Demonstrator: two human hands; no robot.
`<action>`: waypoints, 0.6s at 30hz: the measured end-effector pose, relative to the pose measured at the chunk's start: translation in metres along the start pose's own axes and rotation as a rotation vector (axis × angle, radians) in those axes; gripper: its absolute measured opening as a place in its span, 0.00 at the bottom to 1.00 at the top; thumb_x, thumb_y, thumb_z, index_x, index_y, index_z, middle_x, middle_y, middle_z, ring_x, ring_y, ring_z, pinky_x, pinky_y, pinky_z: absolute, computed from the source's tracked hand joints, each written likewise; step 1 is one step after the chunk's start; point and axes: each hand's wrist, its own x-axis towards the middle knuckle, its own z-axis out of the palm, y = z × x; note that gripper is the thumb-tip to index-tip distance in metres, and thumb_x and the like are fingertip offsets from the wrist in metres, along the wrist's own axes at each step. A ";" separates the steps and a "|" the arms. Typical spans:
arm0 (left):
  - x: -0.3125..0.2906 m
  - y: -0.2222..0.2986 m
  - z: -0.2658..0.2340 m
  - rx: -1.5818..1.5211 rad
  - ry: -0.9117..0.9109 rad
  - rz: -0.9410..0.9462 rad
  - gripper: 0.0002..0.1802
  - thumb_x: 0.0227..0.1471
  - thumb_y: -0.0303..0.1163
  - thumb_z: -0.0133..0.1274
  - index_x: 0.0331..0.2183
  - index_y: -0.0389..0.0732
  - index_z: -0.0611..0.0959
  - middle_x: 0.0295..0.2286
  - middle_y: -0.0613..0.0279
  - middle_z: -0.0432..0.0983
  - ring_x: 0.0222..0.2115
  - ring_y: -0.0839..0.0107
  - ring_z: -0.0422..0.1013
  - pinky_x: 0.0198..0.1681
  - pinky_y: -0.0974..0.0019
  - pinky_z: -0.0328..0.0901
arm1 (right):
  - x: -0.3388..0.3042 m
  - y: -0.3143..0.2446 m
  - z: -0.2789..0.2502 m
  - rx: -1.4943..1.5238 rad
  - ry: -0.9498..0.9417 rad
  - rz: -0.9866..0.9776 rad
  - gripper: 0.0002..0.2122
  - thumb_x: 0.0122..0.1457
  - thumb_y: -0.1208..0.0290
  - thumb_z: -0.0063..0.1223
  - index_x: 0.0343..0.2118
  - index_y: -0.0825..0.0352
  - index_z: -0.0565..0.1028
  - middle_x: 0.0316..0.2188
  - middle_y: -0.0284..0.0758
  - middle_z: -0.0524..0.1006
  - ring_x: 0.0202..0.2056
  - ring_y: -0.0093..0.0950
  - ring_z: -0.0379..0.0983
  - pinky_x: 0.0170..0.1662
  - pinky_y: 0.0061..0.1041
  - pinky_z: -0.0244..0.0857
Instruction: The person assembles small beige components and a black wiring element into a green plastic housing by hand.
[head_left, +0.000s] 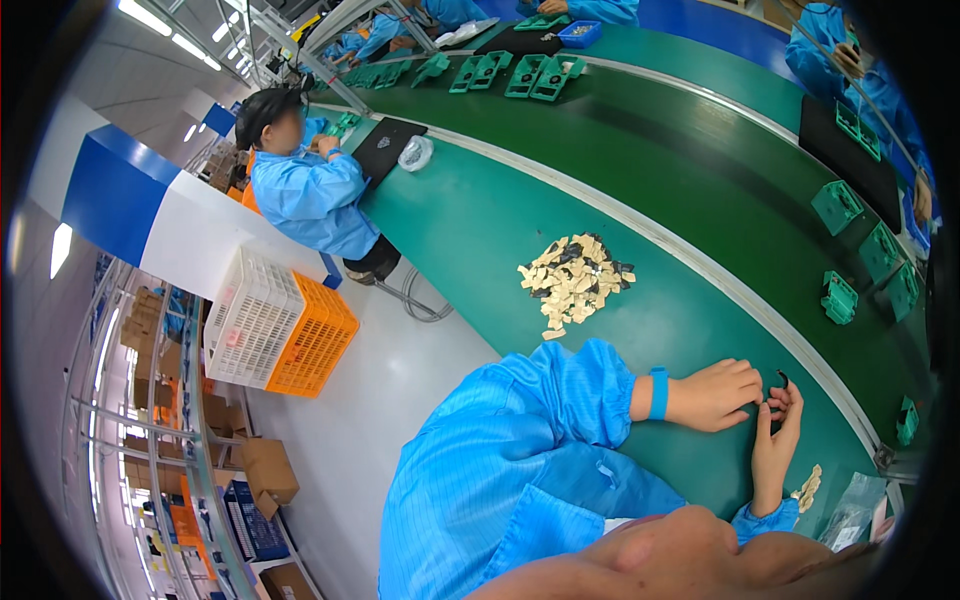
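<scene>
Fingers [794, 397] of the right hand [777, 440] grip a black piece [783, 378]. Left hand [712, 396] curls alongside; its grip cannot be determined.

Bright strip lights [145, 17] hung along the pale ceiling [130, 80]. A blue-and-white column [190, 235] rose behind white crates [250, 325] and orange crates [312, 335] on the smooth, pale floor [340, 450]. Cardboard boxes [270, 475] sat by metal racking [150, 423]. A pale rail [700, 265] separated the green bench [470, 240] from a darker belt [620, 140].
</scene>
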 end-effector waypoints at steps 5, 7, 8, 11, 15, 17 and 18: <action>-0.001 0.000 0.001 0.007 0.025 0.015 0.16 0.50 0.31 0.62 0.41 0.40 0.78 0.42 0.57 0.71 0.44 0.56 0.67 0.49 0.55 0.63 | -0.001 -0.002 0.000 -0.005 0.003 0.002 0.23 0.63 0.81 0.52 0.62 0.72 0.67 0.46 0.38 0.75 0.43 0.26 0.70 0.47 0.24 0.64; 0.000 0.000 0.002 0.007 0.034 0.022 0.16 0.50 0.31 0.62 0.41 0.40 0.78 0.42 0.57 0.71 0.44 0.56 0.67 0.49 0.55 0.63 | -0.001 -0.002 -0.001 -0.007 0.001 0.005 0.23 0.63 0.81 0.52 0.62 0.72 0.67 0.46 0.38 0.75 0.43 0.26 0.70 0.47 0.24 0.64; 0.000 0.000 0.001 0.005 0.027 0.018 0.16 0.50 0.31 0.62 0.41 0.40 0.78 0.42 0.57 0.71 0.44 0.56 0.67 0.49 0.55 0.63 | 0.000 -0.003 -0.001 -0.010 -0.002 0.006 0.23 0.63 0.81 0.52 0.61 0.72 0.67 0.46 0.38 0.75 0.43 0.26 0.70 0.47 0.24 0.65; 0.000 0.000 0.001 0.002 0.018 0.015 0.16 0.50 0.31 0.62 0.41 0.40 0.78 0.42 0.57 0.71 0.44 0.56 0.67 0.49 0.55 0.63 | 0.000 -0.002 0.000 -0.008 -0.002 0.013 0.23 0.63 0.81 0.52 0.61 0.72 0.67 0.46 0.39 0.75 0.43 0.27 0.70 0.47 0.24 0.65; 0.000 -0.002 0.003 0.019 0.014 0.014 0.16 0.50 0.31 0.62 0.41 0.39 0.78 0.42 0.57 0.71 0.45 0.56 0.67 0.48 0.54 0.63 | -0.001 -0.003 0.000 -0.021 0.002 0.016 0.22 0.63 0.81 0.52 0.61 0.72 0.67 0.46 0.39 0.75 0.44 0.27 0.70 0.48 0.24 0.65; -0.001 -0.003 0.003 0.013 0.019 0.014 0.16 0.50 0.31 0.62 0.41 0.39 0.78 0.42 0.57 0.71 0.45 0.56 0.67 0.48 0.54 0.63 | 0.000 -0.006 0.001 -0.003 0.014 -0.015 0.22 0.63 0.80 0.52 0.61 0.71 0.68 0.46 0.39 0.76 0.44 0.27 0.71 0.48 0.24 0.65; -0.002 -0.003 0.003 0.013 0.024 0.014 0.16 0.50 0.31 0.62 0.41 0.39 0.78 0.42 0.57 0.71 0.44 0.56 0.67 0.48 0.54 0.63 | 0.000 -0.007 0.002 -0.004 0.012 -0.013 0.22 0.63 0.80 0.52 0.61 0.71 0.68 0.46 0.39 0.76 0.44 0.27 0.71 0.48 0.24 0.65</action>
